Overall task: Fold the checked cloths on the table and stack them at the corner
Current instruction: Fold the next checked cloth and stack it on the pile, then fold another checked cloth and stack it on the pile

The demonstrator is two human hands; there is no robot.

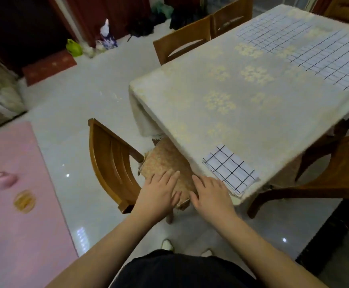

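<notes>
White-and-black checked folded stack (230, 169) sits at the table (200, 113) near corner, 5 o'clock | left hand (159, 193), right hand (210, 194): grip slack, flat, empty | two unfolded cloths (306, 48) at 1 o'clock, far | risk: stack overhangs edge, nudge drops it

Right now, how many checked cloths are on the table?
3: a folded cloth at the near corner, and two spread flat at the far end, one behind the other. The fold may hide more.
</notes>
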